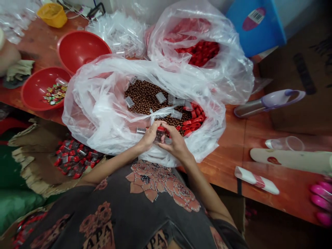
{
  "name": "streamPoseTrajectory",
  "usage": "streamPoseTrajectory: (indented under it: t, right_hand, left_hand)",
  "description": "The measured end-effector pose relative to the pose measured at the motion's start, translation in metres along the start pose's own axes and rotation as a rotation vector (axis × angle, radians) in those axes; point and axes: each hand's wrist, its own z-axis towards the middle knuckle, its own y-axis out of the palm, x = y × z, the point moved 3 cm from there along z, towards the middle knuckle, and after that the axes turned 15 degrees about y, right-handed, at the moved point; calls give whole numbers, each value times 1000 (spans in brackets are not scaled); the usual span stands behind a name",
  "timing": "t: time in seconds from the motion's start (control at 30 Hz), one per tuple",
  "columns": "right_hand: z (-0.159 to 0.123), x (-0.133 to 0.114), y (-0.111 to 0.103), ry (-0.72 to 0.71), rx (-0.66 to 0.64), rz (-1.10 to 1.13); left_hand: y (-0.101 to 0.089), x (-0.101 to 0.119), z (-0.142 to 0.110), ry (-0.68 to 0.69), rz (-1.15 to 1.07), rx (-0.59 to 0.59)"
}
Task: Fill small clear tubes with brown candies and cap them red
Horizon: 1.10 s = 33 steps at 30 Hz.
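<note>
Left hand (148, 137) and right hand (173, 139) close together, both pinching small clear tube (158, 135) with red cap, tube held just above white plastic bag (86, 110). Brown balls (145, 98), clear tubes and red caps (194, 117) inside bag. Capped tubes (75, 157) in torn cardboard box (33, 155) near left arm. Red bowl (44, 91) on wood tabletop (223, 152).

Workroom interior. A reddish-brown wooden table (223, 162) extends from the upper left of the frame to the right edge. Upper right: pale wall (303, 14) above a brown cardboard carton (293, 79) beyond the table. Lower right: dim floor (275, 224). Lower left: green sack (15, 204), beside torn cardboard (31, 162).
</note>
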Motion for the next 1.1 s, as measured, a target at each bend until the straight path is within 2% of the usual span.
streamPoseTrajectory:
  t: [0.13, 0.23, 0.3, 0.47, 0.6, 0.9, 0.97, 1.1]
  right_hand:
    - [0, 11, -7, 357, 110, 508]
    - [0, 10, -7, 474, 203, 676]
    - [1, 2, -6, 433, 231, 594]
    - [0, -19, 2, 96, 145, -2]
    - [-1, -23, 7, -70, 133, -273]
    - [6, -21, 6, -335, 184, -399]
    - [8, -18, 7, -346, 158, -389]
    - [10, -16, 8, -269, 79, -337]
  left_hand:
    - [-5, 11, -1, -82, -25, -64]
    - [-3, 12, -1, -132, -27, -98]
    - [-1, 9, -1, -160, -13, -85]
    - [0, 4, 3, -186, 26, 44]
    - [1, 8, 4, -204, 22, 70]
    - [-3, 3, -2, -183, -81, 94]
    - [-3, 2, -3, -192, -101, 85]
    - [-2, 5, -4, -180, -55, 73]
